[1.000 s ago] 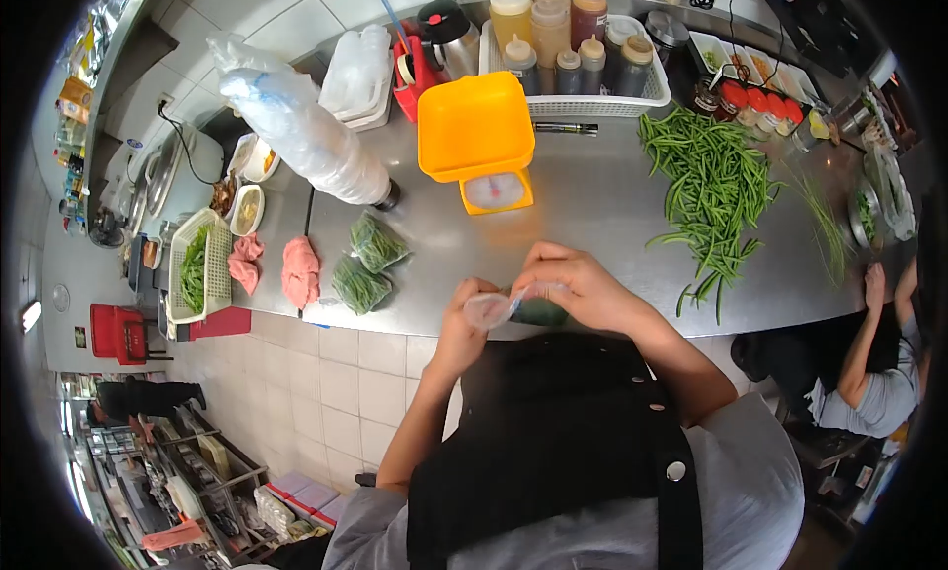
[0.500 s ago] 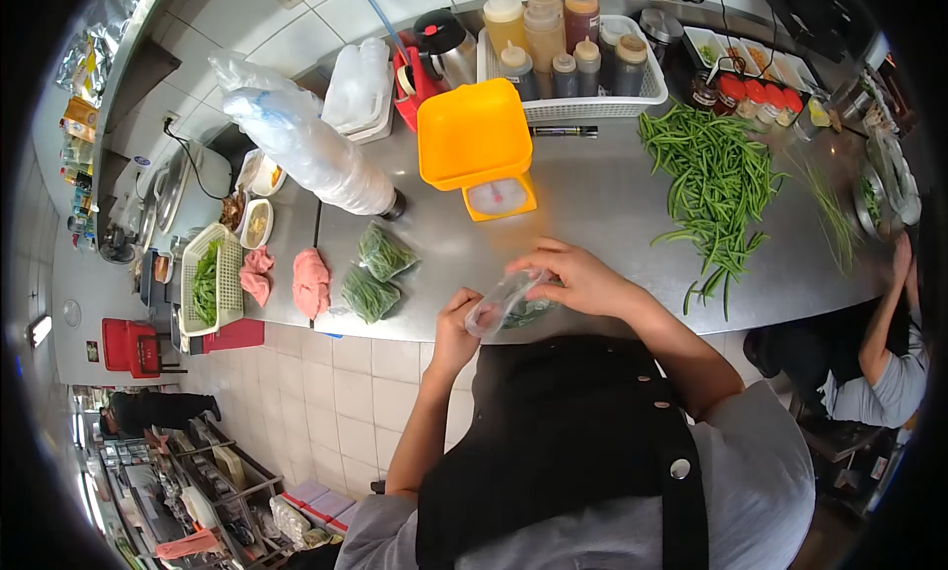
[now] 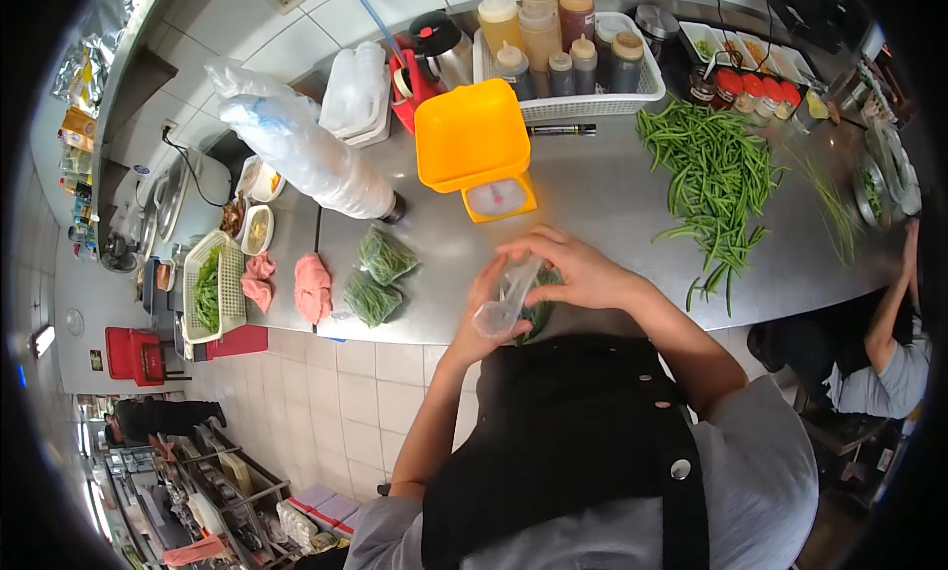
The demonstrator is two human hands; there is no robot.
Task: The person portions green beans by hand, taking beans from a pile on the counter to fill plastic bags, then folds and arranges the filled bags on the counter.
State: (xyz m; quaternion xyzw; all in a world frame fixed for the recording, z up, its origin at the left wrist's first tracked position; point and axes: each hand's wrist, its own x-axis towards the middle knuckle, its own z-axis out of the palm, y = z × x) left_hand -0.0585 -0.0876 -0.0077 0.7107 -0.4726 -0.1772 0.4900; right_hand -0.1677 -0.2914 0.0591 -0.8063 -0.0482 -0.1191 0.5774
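One clear plastic bag (image 3: 511, 294) with green contents (image 3: 541, 311) is between the two hands, at the near edge of the tabletop (image 3: 597, 200). The left hand (image 3: 478, 315) has its fingers curled around the bag; those of the right hand (image 3: 585, 272) arch over its other side, pinching uncertain.

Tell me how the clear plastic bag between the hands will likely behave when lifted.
The clear plastic bag will probably be floppy: its thin film creases between the left hand and right hand. Its glossy surface suggests it may be slippery. The greens showing at one side could make that part sag.
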